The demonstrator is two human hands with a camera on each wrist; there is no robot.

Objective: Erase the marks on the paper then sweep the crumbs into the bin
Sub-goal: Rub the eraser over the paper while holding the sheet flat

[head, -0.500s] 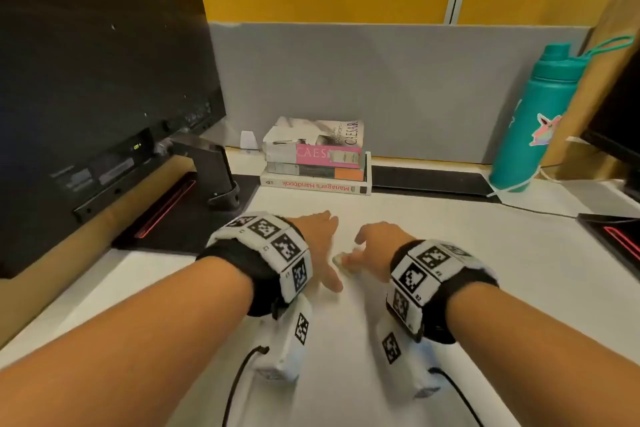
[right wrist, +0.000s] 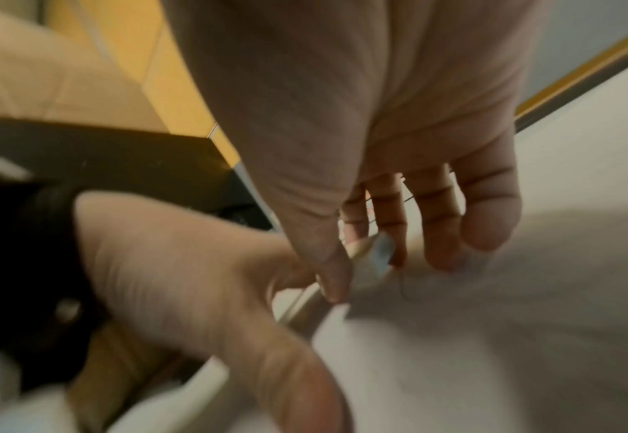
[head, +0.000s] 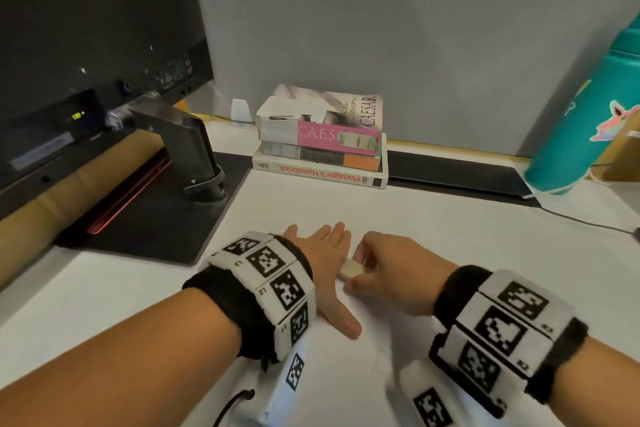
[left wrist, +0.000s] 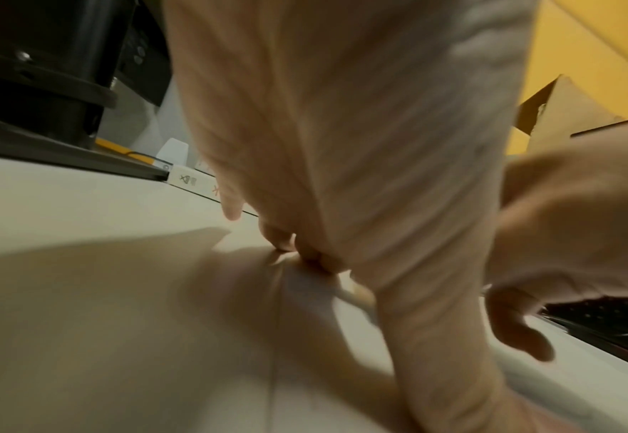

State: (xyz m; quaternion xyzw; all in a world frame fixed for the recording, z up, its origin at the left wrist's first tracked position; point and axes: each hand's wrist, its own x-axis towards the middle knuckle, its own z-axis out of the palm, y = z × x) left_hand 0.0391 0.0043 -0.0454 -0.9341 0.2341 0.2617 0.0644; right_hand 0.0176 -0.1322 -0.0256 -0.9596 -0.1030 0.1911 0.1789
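Note:
My left hand lies flat with fingers spread, pressing the white paper onto the desk. Close to its right, my right hand pinches a small white eraser between thumb and fingers, with its end down on the sheet. In the right wrist view the eraser sits between thumb and fingertips, and a thin dark pencil mark lies just beside it. The left wrist view shows my left fingers on the paper, with the right hand beside them. Both wrist views are blurred.
A black monitor on its stand fills the left. A stack of three books lies against the grey partition. A teal bottle stands far right, with a cable trailing across the desk.
The head view has tipped lower and closer to the hands. Both hands stay together at the same spot; the eraser has shifted only slightly against the left hand.

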